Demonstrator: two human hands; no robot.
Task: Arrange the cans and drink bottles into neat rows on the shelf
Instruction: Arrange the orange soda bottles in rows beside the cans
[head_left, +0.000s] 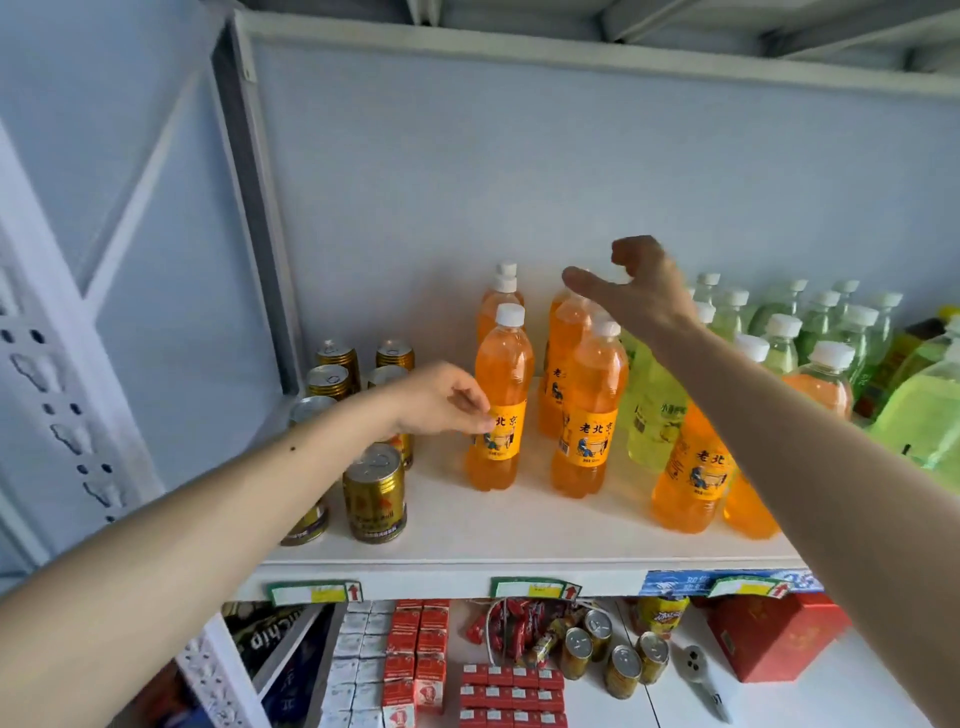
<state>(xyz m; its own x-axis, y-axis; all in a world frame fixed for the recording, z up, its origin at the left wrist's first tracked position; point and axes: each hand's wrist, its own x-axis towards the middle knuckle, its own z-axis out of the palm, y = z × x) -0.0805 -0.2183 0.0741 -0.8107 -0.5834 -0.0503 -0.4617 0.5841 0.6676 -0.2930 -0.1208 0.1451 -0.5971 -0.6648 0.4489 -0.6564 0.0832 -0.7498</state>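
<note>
A: Where was the front orange bottle?
B: On the shelf, at 3 o'clock of the gold cans; left hand fingers touched its label, released.
A: Right hand?
B: Above the bottles, fingers loose, grasping nothing.

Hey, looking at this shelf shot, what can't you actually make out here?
Head view only:
- Gold cans: the left forearm crosses the rows, hiding several.
- Left hand: its fingers reach the front orange bottle; a firm grip cannot be told.
- Right hand: covers the bottle caps behind it.
- Green bottles: the right arm and frame edge cut them off.
- Price tags: print too small.
</note>
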